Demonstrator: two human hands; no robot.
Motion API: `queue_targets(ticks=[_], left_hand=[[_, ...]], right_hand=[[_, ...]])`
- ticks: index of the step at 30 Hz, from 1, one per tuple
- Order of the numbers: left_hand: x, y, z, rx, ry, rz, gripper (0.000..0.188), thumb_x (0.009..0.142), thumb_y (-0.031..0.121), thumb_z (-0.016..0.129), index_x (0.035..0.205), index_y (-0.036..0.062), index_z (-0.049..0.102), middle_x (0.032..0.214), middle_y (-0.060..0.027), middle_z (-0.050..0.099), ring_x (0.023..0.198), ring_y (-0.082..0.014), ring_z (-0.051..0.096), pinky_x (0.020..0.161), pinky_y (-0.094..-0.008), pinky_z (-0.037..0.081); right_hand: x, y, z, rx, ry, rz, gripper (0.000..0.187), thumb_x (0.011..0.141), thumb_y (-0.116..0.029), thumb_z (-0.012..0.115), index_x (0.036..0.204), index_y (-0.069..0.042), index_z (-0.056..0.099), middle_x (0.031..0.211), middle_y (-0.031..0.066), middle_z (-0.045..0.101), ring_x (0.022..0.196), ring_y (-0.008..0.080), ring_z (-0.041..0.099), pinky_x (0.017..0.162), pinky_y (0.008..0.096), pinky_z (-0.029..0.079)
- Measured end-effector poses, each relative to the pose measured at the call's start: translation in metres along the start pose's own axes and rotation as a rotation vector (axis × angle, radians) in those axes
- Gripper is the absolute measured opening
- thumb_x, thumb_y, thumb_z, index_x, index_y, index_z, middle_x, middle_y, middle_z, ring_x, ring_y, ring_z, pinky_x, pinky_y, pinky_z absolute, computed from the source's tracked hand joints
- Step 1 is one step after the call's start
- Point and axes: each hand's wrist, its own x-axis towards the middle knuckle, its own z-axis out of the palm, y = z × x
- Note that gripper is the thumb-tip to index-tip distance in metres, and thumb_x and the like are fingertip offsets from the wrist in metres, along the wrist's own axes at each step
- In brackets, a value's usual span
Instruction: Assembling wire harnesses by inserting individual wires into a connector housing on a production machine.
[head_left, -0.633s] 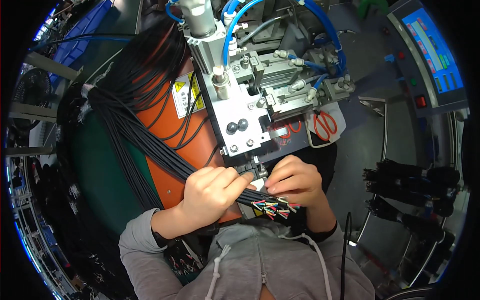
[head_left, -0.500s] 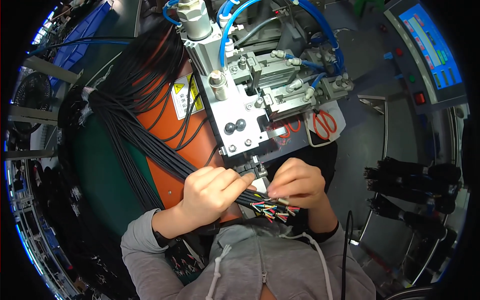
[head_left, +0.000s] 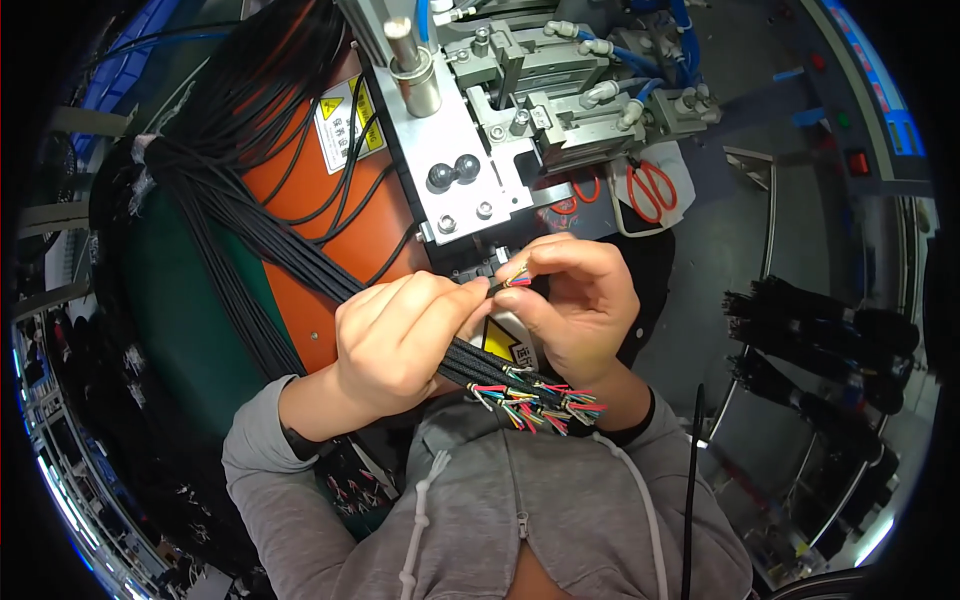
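Note:
My left hand (head_left: 405,335) is closed round a thin black cable (head_left: 485,290), its thumb and forefinger close to the stripped end. At that end, short coloured wires (head_left: 517,278) fan out between the thumb and forefinger of my right hand (head_left: 585,305), which pinch them. Both hands are just in front of the machine's metal plate (head_left: 490,185), beside a small dark fixture (head_left: 480,268) partly hidden by my fingers. Below my left hand lies a bundle of black cables (head_left: 480,367) whose stripped ends (head_left: 535,405) show red, blue, yellow and white wires.
More black cables (head_left: 300,260) run across an orange panel (head_left: 310,318) at left. Pneumatic clamps (head_left: 590,125) stand behind the plate. Orange-handled scissors (head_left: 633,190) lie at the right, near a control panel (head_left: 855,130). Dark cable bundles (head_left: 820,330) hang farther right.
Both hands have lifted away from the bundled ends toward the machine, bringing one cable end up. The view has shifted, so the machine sits higher in the picture.

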Motion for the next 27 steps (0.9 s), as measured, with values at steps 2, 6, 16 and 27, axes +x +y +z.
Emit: queue_targets(ticks=[2,6,16,27], left_hand=[[-0.001,0.000,0.002,-0.003,0.013,-0.018,0.018,0.071,0.006,0.072,0.085,-0.0039,0.064,0.071,-0.0075,0.059,0.054,-0.0182,0.058,0.044,-0.0278,0.045],[-0.002,-0.001,0.003,-0.032,0.034,-0.015,0.016,0.071,0.006,0.072,0.081,-0.0018,0.062,0.066,-0.0056,0.053,0.052,-0.0182,0.055,0.043,-0.0287,0.043],[-0.006,-0.002,0.004,0.119,-0.115,-0.001,0.016,0.067,0.008,0.067,0.082,0.0040,0.063,0.069,-0.0017,0.046,0.055,-0.0128,0.049,0.042,-0.0256,0.037],[-0.009,0.004,0.008,0.228,-0.275,-0.024,0.033,0.067,0.010,0.066,0.100,0.0066,0.069,0.069,-0.0015,0.047,0.057,-0.0120,0.048,0.045,-0.0254,0.040]], right_hand=[[0.001,0.002,0.001,-0.126,0.070,-0.105,0.017,0.072,0.005,0.071,0.087,0.003,0.063,0.086,0.0131,0.064,0.078,0.0212,0.059,0.071,0.0316,0.047],[0.004,0.003,-0.007,-0.203,-0.110,-0.216,0.017,0.071,0.004,0.074,0.084,0.003,0.064,0.084,0.0113,0.064,0.076,0.0213,0.059,0.070,0.0306,0.046],[0.004,-0.010,-0.007,-0.579,-0.039,-0.182,0.010,0.075,-0.002,0.072,0.080,-0.001,0.063,0.079,0.0087,0.062,0.073,0.0185,0.056,0.067,0.0294,0.044],[0.006,0.005,-0.034,-0.232,-0.194,0.346,0.010,0.075,-0.001,0.068,0.075,0.001,0.059,0.074,0.0080,0.060,0.070,0.0183,0.055,0.066,0.0292,0.044]])
